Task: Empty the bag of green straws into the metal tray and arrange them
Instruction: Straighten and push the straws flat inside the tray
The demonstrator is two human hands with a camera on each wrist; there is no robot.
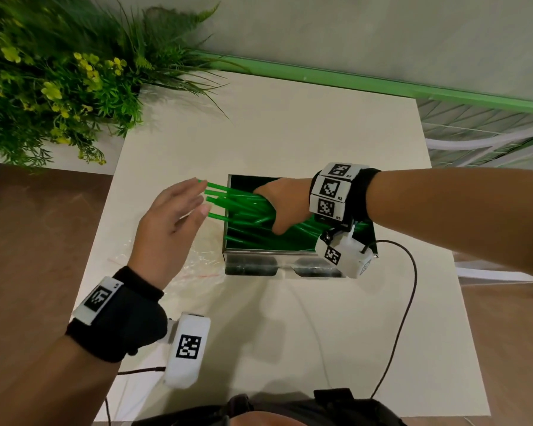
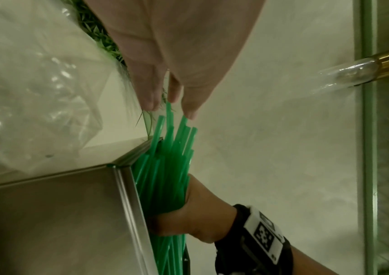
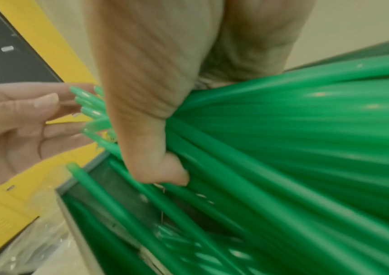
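White table (image 1: 336,142), straws (image 1: 246,207) seemingly between hands

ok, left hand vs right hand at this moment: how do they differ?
Grip: the right hand is curled round a bundle of green straws; the left hand holds nothing, fingers straight.
Place: right hand is over the metal tray; left hand is beside it, fingertips at the straw ends.
Both wear black wrist straps.

One metal tray (image 1: 250,256), one plastic bag (image 1: 197,259), two hands, straws (image 1: 246,207) too many to count
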